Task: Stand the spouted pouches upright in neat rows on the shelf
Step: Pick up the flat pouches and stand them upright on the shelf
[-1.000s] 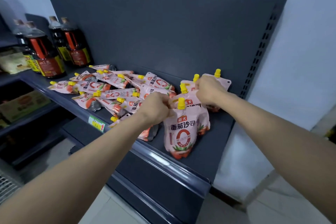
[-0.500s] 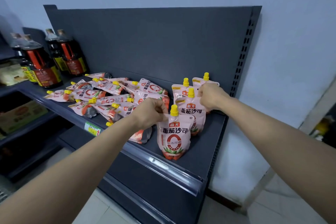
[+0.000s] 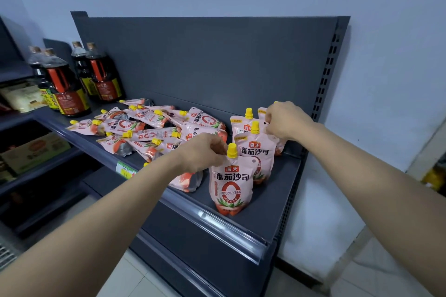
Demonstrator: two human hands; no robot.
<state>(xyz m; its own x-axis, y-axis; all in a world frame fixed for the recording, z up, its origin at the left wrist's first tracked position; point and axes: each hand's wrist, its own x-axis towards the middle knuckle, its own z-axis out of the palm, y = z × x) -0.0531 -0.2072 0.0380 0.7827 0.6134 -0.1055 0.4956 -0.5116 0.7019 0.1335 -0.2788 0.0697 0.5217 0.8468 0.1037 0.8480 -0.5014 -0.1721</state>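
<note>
Dark sauce bottles (image 3: 72, 89) are standing at far left, and a heap of pouches (image 3: 149, 128) is lying flat beside them on the shelf (image 3: 272, 200). The left hand (image 3: 205, 152) is pinching the top corner of the front pouch (image 3: 231, 185), which is standing upright near the front edge. Two middle pouches (image 3: 258, 152) are standing behind it. Furthest right, the right hand (image 3: 284, 120) is pinching the back pouch (image 3: 261, 113) by its top, fingers curled

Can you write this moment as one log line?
left hand pinches front pouch | right hand holds back pouch | other pouches lie flat on shelf
</note>
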